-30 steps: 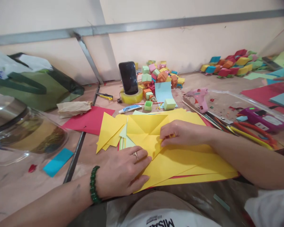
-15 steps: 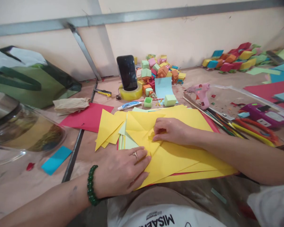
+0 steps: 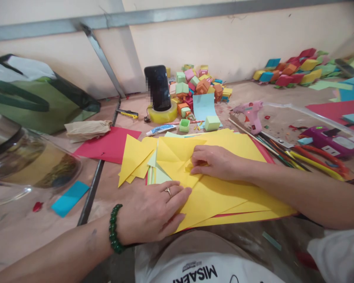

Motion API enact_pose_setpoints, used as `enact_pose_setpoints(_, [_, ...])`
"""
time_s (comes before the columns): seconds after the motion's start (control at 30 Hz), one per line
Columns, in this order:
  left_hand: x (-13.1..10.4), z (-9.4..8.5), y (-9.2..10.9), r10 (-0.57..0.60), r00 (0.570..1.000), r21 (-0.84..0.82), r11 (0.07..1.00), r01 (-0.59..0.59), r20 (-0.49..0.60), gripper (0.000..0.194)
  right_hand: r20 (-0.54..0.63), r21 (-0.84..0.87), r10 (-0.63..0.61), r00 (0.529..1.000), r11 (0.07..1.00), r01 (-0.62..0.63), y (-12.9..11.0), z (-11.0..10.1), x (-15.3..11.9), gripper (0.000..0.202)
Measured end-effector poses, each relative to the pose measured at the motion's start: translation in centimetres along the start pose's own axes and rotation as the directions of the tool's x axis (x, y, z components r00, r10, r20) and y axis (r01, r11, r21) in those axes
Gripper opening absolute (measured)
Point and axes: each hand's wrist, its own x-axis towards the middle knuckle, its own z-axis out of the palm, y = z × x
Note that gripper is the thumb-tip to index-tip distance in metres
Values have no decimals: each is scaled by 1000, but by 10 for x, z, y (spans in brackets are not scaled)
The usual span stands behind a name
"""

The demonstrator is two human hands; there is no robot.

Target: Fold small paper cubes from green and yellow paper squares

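A creased yellow sheet of paper (image 3: 172, 153) lies on a stack of larger yellow sheets (image 3: 238, 194). My right hand (image 3: 214, 161) has its fingers curled in a pinch on a small folded part of that creased paper. Flat on the near edge of the paper rests my left hand (image 3: 153, 210), fingers stretched out, with a ring and a green bead bracelet. Left of the creased paper are folded yellow triangles (image 3: 134, 159), beside light green sheets (image 3: 161, 177). What lies under the right fingers is mostly hidden.
Paper cubes (image 3: 203, 84) are heaped behind a phone (image 3: 157, 88) standing on a tape roll (image 3: 169, 114). To the right lie a pink glue gun (image 3: 253, 114), scissors (image 3: 318, 159) and a purple power strip (image 3: 332, 141). A glass pot (image 3: 44, 161) and a green bag (image 3: 47, 106) stand left.
My left fingers have shifted slightly on the yellow paper, with the index finger reaching a little further right. My right hand keeps its pinch in nearly the same place.
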Motion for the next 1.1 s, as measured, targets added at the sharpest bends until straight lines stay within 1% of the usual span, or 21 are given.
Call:
enact_pose_setpoints(0.2, [1, -1, 1, 8, 1000, 15, 1000, -8, -9, 29, -12, -17, -13, 1000, 1000, 12, 1, 1, -1, 13])
enact_pose_setpoints(0.3, [1, -2, 1, -1, 999, 13, 1000, 1, 33, 28, -10, -13, -16, 1000, 1000, 16, 1, 2, -1, 13])
enact_pose_setpoints(0.4, [0, -2, 0, -16, 998, 19, 1000, 15, 68, 27, 7, -12, 9, 1000, 1000, -9, 0, 1, -1, 13])
enact_pose_setpoints(0.57, [1, -3, 1, -37, 991, 10, 999, 36, 125, 29, 23, -12, 18, 1000, 1000, -18, -2, -1, -1, 14])
enact_pose_setpoints(0.67, [2, -5, 1, -40, 992, -1, 999, 41, 118, 30, 26, -3, 21, 999, 1000, -21, -2, -1, 0, 14])
enact_pose_setpoints(0.77, [3, -5, 0, -16, 995, -40, 999, 20, 94, 31, -1, 14, 33, 999, 999, -33, -2, 0, -2, 4])
enact_pose_setpoints(0.8, [4, -5, 0, -13, 996, -52, 998, 18, 91, 32, -17, 20, 36, 999, 999, -36, -2, 1, -3, 7])
enact_pose_setpoints(0.87, [4, -6, -1, -15, 996, -65, 998, 21, 90, 32, -37, 26, 35, 999, 999, -34, -5, 1, -5, 24])
enact_pose_setpoints(0.97, [5, -7, 0, -18, 996, -77, 997, 25, 92, 33, -29, -1, 40, 999, 999, -40, -10, -1, -9, 49])
enact_pose_setpoints(1.03, [5, -7, 0, -16, 996, -86, 996, 23, 85, 32, -6, -22, 61, 998, 998, -61, -13, -3, -11, 57])
enact_pose_setpoints(1.1, [5, -7, 0, -16, 997, -94, 995, 23, 75, 32, 21, -28, 77, 997, 997, -77, -14, -6, -12, 58])
